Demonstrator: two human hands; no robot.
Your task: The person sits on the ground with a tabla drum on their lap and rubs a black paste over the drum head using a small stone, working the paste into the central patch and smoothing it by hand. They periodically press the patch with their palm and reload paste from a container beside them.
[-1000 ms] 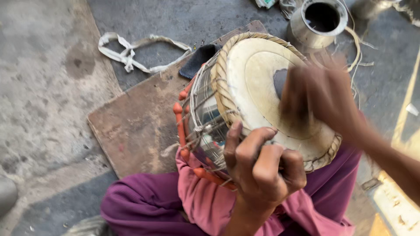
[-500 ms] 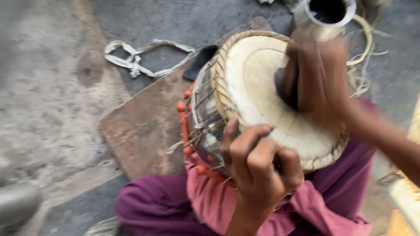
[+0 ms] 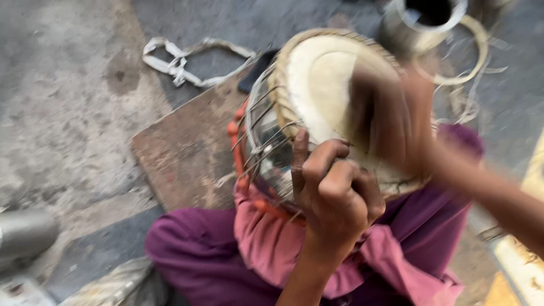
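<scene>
A small drum [image 3: 317, 85] with a pale skin head, a braided rim and metal-grey sides rests tilted on my lap, on a pink cloth [image 3: 266, 238]. My left hand [image 3: 334, 190] grips its near rim with curled fingers. My right hand [image 3: 396, 122] lies on the right part of the drum head and is blurred by motion. A dark patch shows under it, and I cannot tell whether the hand holds anything.
A worn wooden board [image 3: 181, 153] lies on the concrete floor under the drum. A knotted white cloth strip [image 3: 187, 62] lies beyond it. A steel cup [image 3: 422, 22] and a cane ring [image 3: 473, 56] are at the top right. A grey metal object [image 3: 22, 232] sits at the left edge.
My right hand has kept moving across the drum head, now lower and more blurred. The view has shifted, so the drum appears further right. The left hand keeps its grip.
</scene>
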